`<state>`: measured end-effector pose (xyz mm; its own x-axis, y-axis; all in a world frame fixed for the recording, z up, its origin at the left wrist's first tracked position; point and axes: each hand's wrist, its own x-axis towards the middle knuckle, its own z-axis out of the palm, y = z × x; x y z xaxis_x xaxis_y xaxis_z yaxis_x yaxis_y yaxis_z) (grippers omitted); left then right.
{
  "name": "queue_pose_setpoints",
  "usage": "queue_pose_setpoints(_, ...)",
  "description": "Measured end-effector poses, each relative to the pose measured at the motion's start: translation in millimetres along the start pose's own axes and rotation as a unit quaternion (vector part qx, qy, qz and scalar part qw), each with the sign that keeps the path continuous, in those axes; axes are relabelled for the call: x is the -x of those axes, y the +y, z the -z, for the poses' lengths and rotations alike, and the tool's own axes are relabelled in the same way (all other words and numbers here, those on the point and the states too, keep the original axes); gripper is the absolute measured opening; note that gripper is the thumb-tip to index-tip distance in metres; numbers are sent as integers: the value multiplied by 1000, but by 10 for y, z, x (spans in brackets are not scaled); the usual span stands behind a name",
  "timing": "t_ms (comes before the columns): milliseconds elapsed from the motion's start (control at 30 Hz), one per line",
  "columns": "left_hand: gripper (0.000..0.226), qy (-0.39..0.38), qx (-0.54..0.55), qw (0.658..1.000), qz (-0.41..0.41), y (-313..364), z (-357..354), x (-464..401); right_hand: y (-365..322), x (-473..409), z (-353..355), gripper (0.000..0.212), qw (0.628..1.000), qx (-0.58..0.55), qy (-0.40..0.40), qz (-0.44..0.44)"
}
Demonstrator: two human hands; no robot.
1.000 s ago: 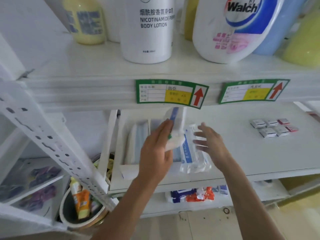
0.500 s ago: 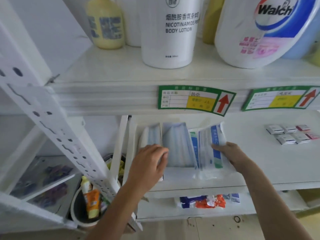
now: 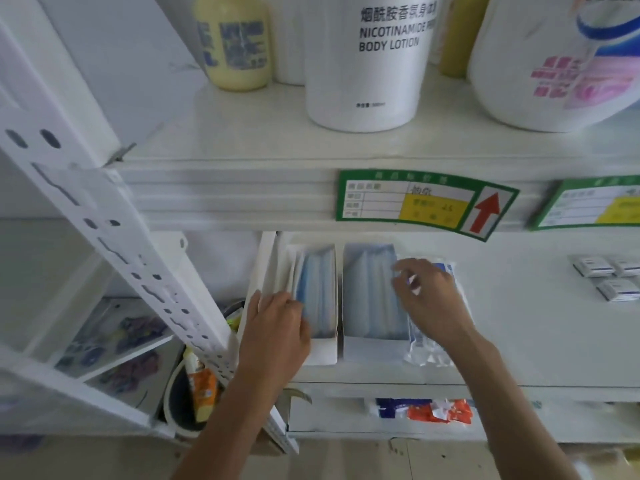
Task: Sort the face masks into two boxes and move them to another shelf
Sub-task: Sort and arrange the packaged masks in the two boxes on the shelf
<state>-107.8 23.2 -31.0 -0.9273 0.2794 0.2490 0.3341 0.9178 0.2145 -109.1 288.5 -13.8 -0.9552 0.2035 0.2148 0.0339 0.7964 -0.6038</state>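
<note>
Two white open boxes stand side by side on the middle shelf (image 3: pixel 519 341). The left box (image 3: pixel 325 351) and the right box (image 3: pixel 367 351) each hold blue face masks (image 3: pixel 367 289). Clear-wrapped mask packs (image 3: pixel 427 356) lie against the right box's right side. My left hand (image 3: pixel 273 330) grips the left box at its left wall, fingers over the masks inside. My right hand (image 3: pixel 431 303) hovers on top of the wrapped packs, fingers loosely bent and reaching toward the right box; it is blurred.
Large lotion and soap bottles (image 3: pixel 370 60) fill the shelf above. Small white packets (image 3: pixel 609 278) lie at the right of the middle shelf. A slanted perforated upright (image 3: pixel 138 258) crosses at left. A bin with tubes (image 3: pixel 194 393) sits below, and coloured packs (image 3: pixel 426 410) on the lower shelf.
My left hand put down the pack it held up and took hold of the left box. A gap opened between the boxes. My right hand shifted from the packs' side to their top.
</note>
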Motion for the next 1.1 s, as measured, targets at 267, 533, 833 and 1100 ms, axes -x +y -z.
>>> queue_pose_setpoints(267,25,-11,88,996,16,-62,134,-118,-330,212,-464,34,974,215,-57,42)
queue_pose_setpoints(533,35,23,135,988,75,-64,60,-116,-367,259,-489,35,980,194,-49,6)
queue_pose_setpoints(833,39,14,138,986,94,-122,6,-207,-235,295,-508,43,994,108,-5,-18)
queue_pose_setpoints(1100,25,-12,74,992,98,-114,-11,-272,-212,346,-503,15,988,149,13,45)
